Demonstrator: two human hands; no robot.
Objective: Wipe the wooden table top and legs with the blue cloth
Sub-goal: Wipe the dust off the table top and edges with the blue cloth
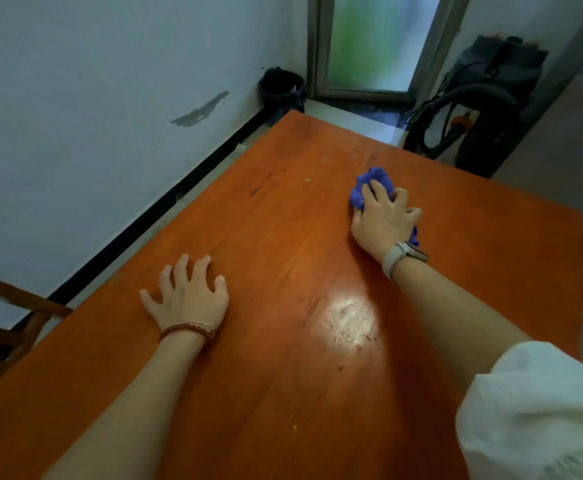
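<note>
Two hands on the wooden table (283,237): right hand (383,220) clenches the bunched blue cloth (369,180) against the far top to wipe, left hand (189,296) splayed, holding nothing, likely bracing.

Dim, cool daylight from frosted window (369,43) at far end. Strong glare patch on table top (350,323). Overall soft, slightly blurred. Wide-angle bending at edges; sleeve (539,410) near overexposed.
</note>
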